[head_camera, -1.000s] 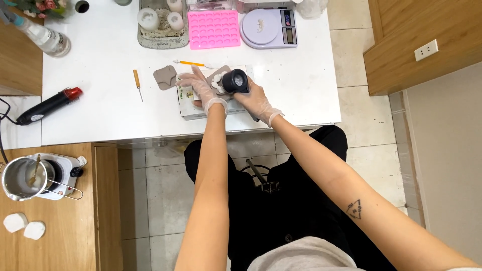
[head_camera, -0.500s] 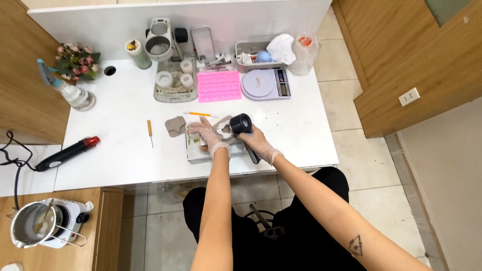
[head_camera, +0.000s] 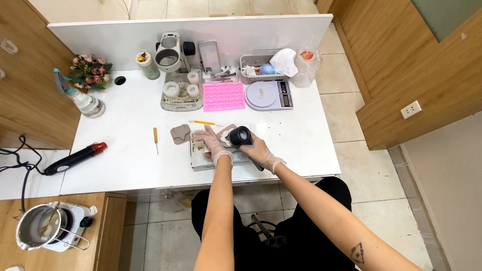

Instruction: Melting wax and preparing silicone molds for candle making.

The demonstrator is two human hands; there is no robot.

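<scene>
Both hands wear thin clear gloves. My left hand (head_camera: 213,143) rests with fingers spread on a small white object lying on a flat grey box (head_camera: 201,159) near the table's front edge. My right hand (head_camera: 257,148) grips a black cylindrical tool (head_camera: 241,135), its round end turned up toward the camera, right beside the left hand over the same box. A grey flat piece (head_camera: 180,134) lies just left of the box.
On the white table (head_camera: 130,165): a pink silicone mould (head_camera: 223,96), a digital scale (head_camera: 268,95), a tray with white cups (head_camera: 179,90), a spray bottle (head_camera: 83,102), a heat gun (head_camera: 75,157), and an awl (head_camera: 156,138). A pot on a small hotplate (head_camera: 42,228) sits on the lower left cabinet.
The camera has tilted up, so the back of the table and its wall panel have come into sight. Both hands stay on the box with the black tool.
</scene>
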